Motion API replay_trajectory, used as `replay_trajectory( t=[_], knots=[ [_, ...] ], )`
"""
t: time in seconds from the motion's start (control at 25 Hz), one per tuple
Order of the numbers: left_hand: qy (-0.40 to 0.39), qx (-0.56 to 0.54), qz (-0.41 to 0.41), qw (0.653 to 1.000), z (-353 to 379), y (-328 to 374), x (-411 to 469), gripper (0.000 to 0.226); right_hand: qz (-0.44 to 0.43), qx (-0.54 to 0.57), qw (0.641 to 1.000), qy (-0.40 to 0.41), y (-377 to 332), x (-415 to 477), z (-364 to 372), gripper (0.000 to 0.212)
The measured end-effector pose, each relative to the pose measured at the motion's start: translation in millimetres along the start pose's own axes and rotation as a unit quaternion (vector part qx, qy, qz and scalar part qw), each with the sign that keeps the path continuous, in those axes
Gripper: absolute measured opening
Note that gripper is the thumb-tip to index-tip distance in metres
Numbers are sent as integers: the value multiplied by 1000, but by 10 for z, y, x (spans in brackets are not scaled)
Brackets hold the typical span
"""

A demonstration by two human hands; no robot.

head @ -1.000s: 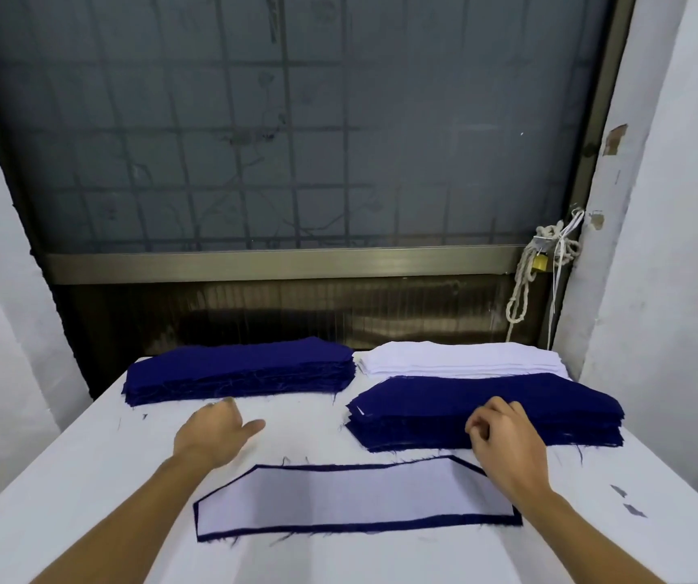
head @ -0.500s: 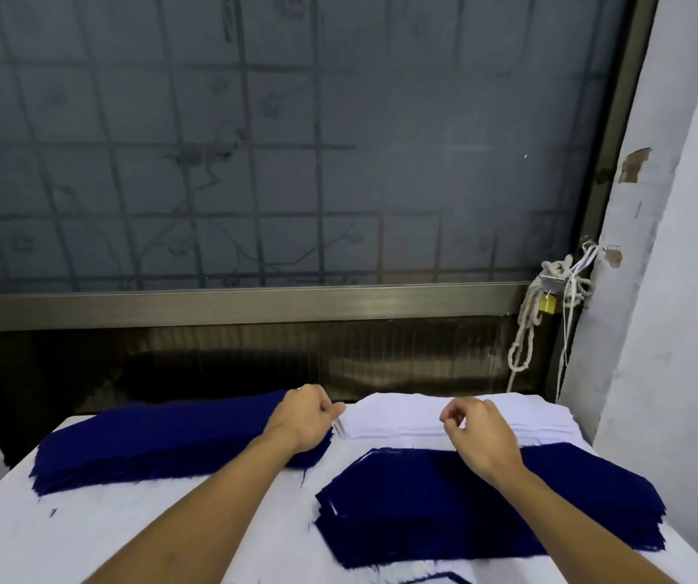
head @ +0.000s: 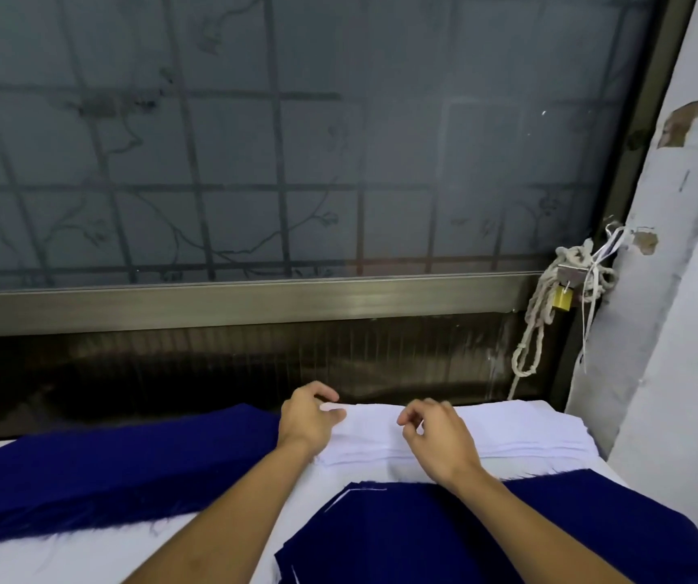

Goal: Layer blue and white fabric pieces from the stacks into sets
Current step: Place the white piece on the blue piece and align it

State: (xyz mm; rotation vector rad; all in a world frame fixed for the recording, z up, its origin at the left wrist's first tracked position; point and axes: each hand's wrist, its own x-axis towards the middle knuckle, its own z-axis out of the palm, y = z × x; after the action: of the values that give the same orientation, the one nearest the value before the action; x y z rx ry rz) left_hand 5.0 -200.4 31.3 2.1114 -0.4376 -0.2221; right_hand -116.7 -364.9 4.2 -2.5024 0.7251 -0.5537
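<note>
Here, the table [head: 65, 558] ends at a dark panel below a metal window rail [head: 254, 301], and its right side runs close along a chipped white wall [head: 676, 330]. The white stack [head: 507, 432] sits in that far right corner, back edge along the table's rear edge, right end near the wall. The left blue stack [head: 107, 469] lies along the rear left; its near edge is frayed, and its right end is just beside the white stack's left end. The near blue stack [head: 444, 537] lies in front of the white one, with a narrow strip of bare table between them. The widest open surface is the pale band between the two blue stacks, crossed by the left forearm. A rope [head: 537, 322] and a yellow padlock [head: 562, 298] hang at the window frame's right corner, above and behind the white stack. Both arms reach forward over the table. The left hand [head: 307, 419] is at the white stack's left end, wrist over the end of the left blue stack, fingers curled, thumb and forefinger closed on the edge of the top white layer. The right hand [head: 438, 436] is over the middle of the white stack, forearm crossing the near blue stack, fingers curled with thumb and forefinger tips near each other. Whether it grips any fabric cannot be told.
</note>
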Motion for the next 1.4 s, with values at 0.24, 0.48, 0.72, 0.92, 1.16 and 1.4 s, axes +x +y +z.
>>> replay_trajectory(
  t=[0.24,0.48,0.72,0.92,1.16,1.4],
  knots=[
    [-89,-37,125,987,-22,114,-41,65,-20,57,998,-33,-135,151,-52,47],
    [-134,5,111,985,-135,141,-83,60,16,111,981,-161,-274,313,-125,46],
    [-42,76,184,979,-84,326,-262,15,-67,114,987,-94,-439,222,-195,8],
    [42,92,190,977,-373,432,-362,15,-60,74,994,-45,-402,105,-456,10],
    [79,131,183,971,-981,407,-568,17,-78,111,990,-27,-478,-116,-782,13],
    [114,140,158,971,-1518,265,-810,22,-71,122,989,-43,-609,-392,-1002,18]
  ],
)
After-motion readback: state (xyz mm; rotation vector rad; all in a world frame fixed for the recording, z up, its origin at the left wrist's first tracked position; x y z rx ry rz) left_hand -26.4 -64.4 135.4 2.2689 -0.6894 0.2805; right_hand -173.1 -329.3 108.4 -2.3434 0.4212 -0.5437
